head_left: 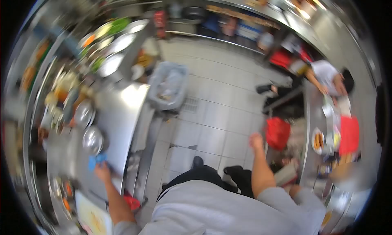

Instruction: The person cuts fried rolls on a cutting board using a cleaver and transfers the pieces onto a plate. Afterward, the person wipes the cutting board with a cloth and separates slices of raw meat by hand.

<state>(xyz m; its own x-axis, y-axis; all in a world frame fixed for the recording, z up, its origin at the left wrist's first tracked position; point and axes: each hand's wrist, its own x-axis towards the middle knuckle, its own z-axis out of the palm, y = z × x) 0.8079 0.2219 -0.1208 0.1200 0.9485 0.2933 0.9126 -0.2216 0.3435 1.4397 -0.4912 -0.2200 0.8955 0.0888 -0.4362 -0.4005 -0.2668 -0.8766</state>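
My left hand reaches over the steel counter on the left, its fingers closed on a blue cloth. The cloth lies against the counter top, just in front of a round metal bowl. A second metal bowl stands behind that one. My right hand hangs out over the tiled floor, left of a red bag. Motion smears its fingers, so I cannot make out whether they hold anything.
A bin with a clear liner stands beside the counter's end. Several plates of food sit at the back left, a white cutting board at the front left. Another person leans over the right-hand counter, near a plate.
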